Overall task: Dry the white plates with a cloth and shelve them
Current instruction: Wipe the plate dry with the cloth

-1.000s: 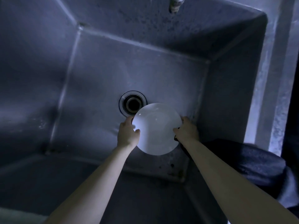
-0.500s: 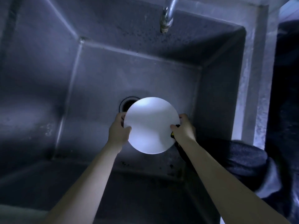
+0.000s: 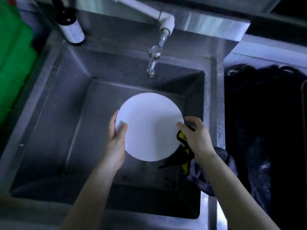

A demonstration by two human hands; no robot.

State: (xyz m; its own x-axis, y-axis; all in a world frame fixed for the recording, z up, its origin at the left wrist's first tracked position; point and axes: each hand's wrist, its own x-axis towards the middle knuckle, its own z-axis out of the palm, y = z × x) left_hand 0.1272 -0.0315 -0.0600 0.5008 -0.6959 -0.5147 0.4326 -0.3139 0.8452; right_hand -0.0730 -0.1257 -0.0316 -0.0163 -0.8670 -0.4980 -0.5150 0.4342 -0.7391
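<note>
I hold a round white plate (image 3: 150, 127) over the steel sink (image 3: 54, 113), below the tap. My left hand (image 3: 116, 138) grips its left rim, thumb on top and fingers underneath. My right hand (image 3: 196, 135) pinches the right rim and also holds a yellow cloth with black edging (image 3: 182, 146), which hangs down under the plate's lower right edge. The underside of the plate is hidden.
A tap (image 3: 153, 58) on a white pipe juts out above the sink. A dark bottle with a white label (image 3: 70, 25) stands at the back left corner. Something green (image 3: 13, 63) is at the left. Dark fabric (image 3: 259, 130) lies right of the sink.
The plate has come up out of the sink toward me, still held by both hands. The view has lifted, so the tap, bottle and sink rim now show.
</note>
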